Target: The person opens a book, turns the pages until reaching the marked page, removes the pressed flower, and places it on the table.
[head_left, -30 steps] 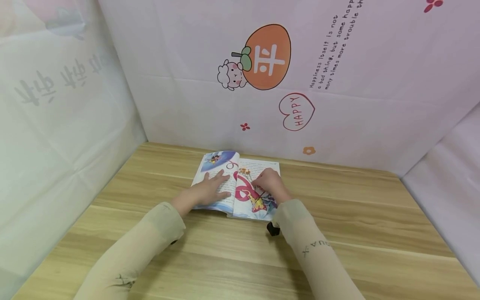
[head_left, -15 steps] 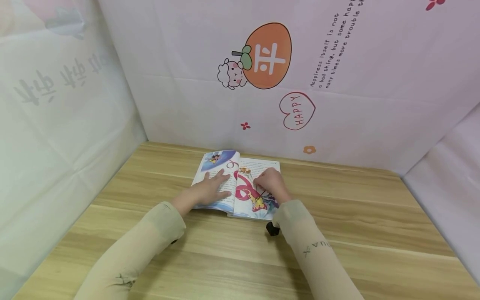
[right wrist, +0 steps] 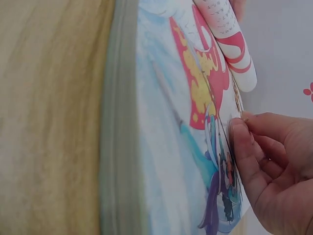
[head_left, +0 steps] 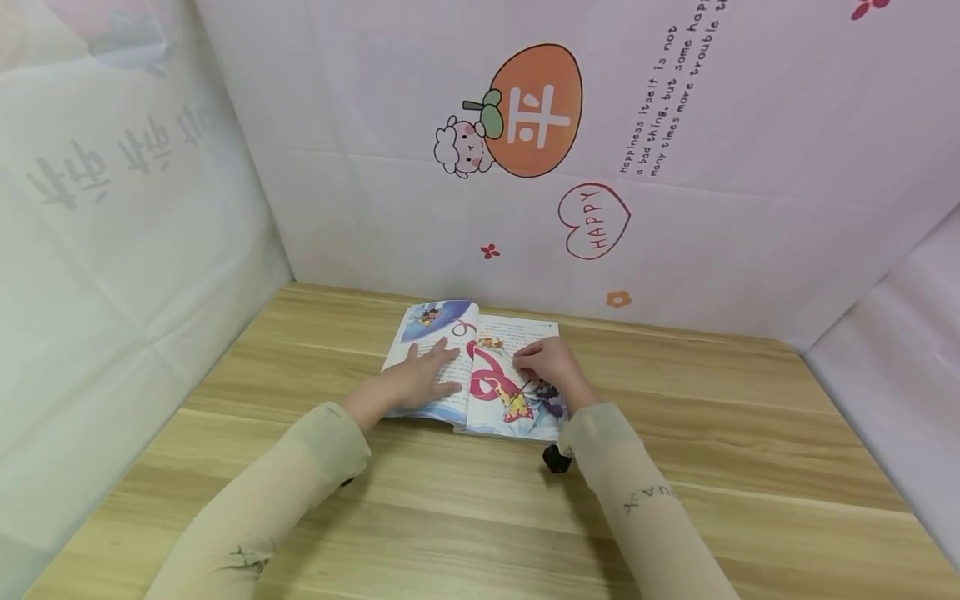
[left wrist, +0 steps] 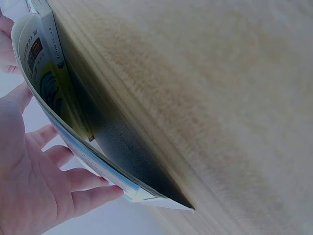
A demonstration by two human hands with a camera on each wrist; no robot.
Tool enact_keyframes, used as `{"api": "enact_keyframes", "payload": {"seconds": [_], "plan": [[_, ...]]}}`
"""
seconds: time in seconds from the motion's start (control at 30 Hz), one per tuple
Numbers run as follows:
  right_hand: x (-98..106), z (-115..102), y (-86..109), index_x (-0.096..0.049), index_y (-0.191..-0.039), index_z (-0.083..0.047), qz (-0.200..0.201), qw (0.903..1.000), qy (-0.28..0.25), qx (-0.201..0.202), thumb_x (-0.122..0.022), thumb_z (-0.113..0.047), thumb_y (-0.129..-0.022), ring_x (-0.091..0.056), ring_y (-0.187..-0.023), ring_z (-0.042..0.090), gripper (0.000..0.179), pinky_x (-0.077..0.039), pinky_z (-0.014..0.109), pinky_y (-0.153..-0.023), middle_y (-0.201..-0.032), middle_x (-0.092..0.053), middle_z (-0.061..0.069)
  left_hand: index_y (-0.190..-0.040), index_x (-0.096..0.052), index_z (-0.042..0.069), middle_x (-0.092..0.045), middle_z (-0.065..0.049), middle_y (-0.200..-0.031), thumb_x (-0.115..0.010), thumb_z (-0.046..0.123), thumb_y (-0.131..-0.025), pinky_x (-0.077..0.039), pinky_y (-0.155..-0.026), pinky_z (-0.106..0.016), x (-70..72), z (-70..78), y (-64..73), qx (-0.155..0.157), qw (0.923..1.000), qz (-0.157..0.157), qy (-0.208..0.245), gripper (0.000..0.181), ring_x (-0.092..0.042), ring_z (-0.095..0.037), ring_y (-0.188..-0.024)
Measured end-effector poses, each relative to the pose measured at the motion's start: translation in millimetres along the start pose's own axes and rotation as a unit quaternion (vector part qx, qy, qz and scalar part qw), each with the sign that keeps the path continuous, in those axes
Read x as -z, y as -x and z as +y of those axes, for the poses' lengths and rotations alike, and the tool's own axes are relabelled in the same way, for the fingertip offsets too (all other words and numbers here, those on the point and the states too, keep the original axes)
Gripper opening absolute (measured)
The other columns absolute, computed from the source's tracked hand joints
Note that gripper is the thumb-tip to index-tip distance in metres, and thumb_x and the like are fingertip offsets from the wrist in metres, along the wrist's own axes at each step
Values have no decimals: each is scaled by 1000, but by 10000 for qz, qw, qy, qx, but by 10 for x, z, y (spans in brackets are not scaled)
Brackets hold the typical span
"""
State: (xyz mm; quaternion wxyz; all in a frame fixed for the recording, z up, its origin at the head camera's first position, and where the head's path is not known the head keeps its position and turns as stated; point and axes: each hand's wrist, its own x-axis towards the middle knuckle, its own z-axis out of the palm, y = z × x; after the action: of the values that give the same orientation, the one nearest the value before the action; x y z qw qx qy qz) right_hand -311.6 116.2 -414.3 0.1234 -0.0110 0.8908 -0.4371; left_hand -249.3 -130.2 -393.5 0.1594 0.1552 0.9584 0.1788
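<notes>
An open picture book (head_left: 491, 421) lies on the wooden table near the back wall. My left hand (head_left: 416, 379) rests with spread fingers on its left page, which bows up from the table; the left wrist view shows a dark gap beneath that side. Above the illustrated right page, my right hand (head_left: 551, 364) has its fingers curled. In the right wrist view, thumb and forefinger of the right hand (right wrist: 279, 166) meet at the tips close to the page (right wrist: 171, 147). Nothing is plainly visible between them.
The wood-grain table (head_left: 450, 517) extends around the book. Behind it stands a white printed sheet (head_left: 375, 208), with another sheet (head_left: 135, 292) on the left. A small black object (head_left: 557, 458) sits under the right cuff.
My right hand has shifted slightly to the right over the right page, baring more of the picture. My left hand has stayed in place on the left page.
</notes>
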Motion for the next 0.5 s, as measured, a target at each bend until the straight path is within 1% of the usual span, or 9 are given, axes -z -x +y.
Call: {"api": "enact_keyframes", "payload": {"seconds": [0.1,0.23,0.4,0.5], "plan": [[-5,7,9,-72,-101,-3,-34,9999,-108,59,-66,-19,-88,-58,-60,15,21,-49,26,-55,-74,-67,7,-150,-18,26,-1,-1,-155,-46,55,-91,-20,-99,-65,2,-1,6,-8,10000,-1,6,71,3,-46,-135],[0,12,25,-71,-102,-1,37,9997,-172,175,-64,-18,-89,-58,-59,15,22,-49,27,-54,-74,-67,8,-150,-17,27,0,-2,-155,-47,54,-91,-22,-98,-65,3,-2,8,-83,10000,9,6,71,3,-46,-135],[27,25,41,-70,-104,-1,160,9992,-91,341,-64,-19,-89,-57,-59,14,24,-48,27,-54,-74,-67,8,-150,-15,28,0,0,-155,-44,57,-91,-24,-97,-65,-1,-7,8,-93,9998,50,-152,71,2,-46,-135],[43,40,47,-70,-105,-1,197,9988,-217,388,-64,-18,-89,-56,-57,15,24,-47,29,-53,-74,-66,10,-150,-14,29,0,1,-155,-42,58,-91,-25,-97,-65,-10,-16,5,-102,9996,78,-235,72,1,-46,-135]]}}
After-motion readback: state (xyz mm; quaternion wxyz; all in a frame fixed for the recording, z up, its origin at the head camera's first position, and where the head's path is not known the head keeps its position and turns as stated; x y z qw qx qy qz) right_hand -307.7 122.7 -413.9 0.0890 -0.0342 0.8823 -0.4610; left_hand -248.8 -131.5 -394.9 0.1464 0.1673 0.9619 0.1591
